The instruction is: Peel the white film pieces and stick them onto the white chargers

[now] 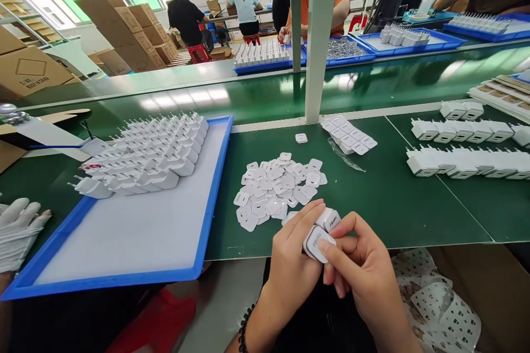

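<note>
Two white charger blocks are held together over the table's front edge, a nearer charger (318, 244) and another charger (329, 220) just behind it. Around their left side wraps my left hand (293, 251), closed on them. My right hand (359, 253) presses its thumb on the printed face of the nearer charger, its fingers curled at the right side. A loose heap of thin white cover plates (273, 187) lies just beyond my hands. One single cover plate (301, 138) sits farther back, beside a sheet of square white pieces (350, 135) with clear film.
At left, a blue-rimmed tray (207, 220) holds rows of chargers (144, 157); a co-worker's gloved hand (20, 231) is beside it. More chargers (467, 161) stand in rows at right. A post (318, 38) rises behind the heap. Below right is a carton with used sheets (443, 300).
</note>
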A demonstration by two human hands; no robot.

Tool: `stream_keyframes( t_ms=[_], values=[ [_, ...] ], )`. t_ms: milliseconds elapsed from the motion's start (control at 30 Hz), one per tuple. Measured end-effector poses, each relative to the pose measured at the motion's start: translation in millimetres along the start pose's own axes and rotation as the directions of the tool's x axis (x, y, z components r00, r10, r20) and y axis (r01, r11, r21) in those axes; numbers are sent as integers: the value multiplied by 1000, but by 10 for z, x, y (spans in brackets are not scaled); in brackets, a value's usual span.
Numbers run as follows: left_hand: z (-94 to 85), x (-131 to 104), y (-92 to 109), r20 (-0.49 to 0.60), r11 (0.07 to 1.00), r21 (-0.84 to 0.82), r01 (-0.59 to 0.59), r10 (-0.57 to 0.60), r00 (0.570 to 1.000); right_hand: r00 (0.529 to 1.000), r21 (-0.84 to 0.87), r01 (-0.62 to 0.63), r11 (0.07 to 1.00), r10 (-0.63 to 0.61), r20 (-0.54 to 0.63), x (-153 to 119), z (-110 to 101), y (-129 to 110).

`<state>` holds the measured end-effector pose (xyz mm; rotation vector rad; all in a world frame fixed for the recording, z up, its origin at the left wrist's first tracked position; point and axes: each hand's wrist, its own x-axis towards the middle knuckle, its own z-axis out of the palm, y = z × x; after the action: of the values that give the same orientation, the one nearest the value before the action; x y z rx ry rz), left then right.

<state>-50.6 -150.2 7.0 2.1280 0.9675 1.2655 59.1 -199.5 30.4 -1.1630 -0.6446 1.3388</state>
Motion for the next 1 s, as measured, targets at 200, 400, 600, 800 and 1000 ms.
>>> stream_keyframes(
  t_ms=[200, 400, 600, 800, 1000],
  values=[
    [27, -14, -18, 6, 972, -138, 192, -193, 981, 993, -42, -6, 999, 1, -119, -17, 72, 9],
    [30, 47, 33, 53, 894, -324, 309, -309, 950, 912, -7, 275, 961, -264, -314, 64, 35, 147],
    [87, 7, -3, 8, 924, -346, 165, -172, 985, 971, 40, 192, 981, -183, -152, 140, 148, 163],
    [25, -44, -12, 14, 926, -337, 172, -178, 984, 951, -74, 259, 963, -267, -153, 103, 311, 318],
    [-966, -14, -74, 82, 930, 360, -76, 50, 995, 954, 140, 283, 949, -294, 65, 177, 126, 528]
  ],
)
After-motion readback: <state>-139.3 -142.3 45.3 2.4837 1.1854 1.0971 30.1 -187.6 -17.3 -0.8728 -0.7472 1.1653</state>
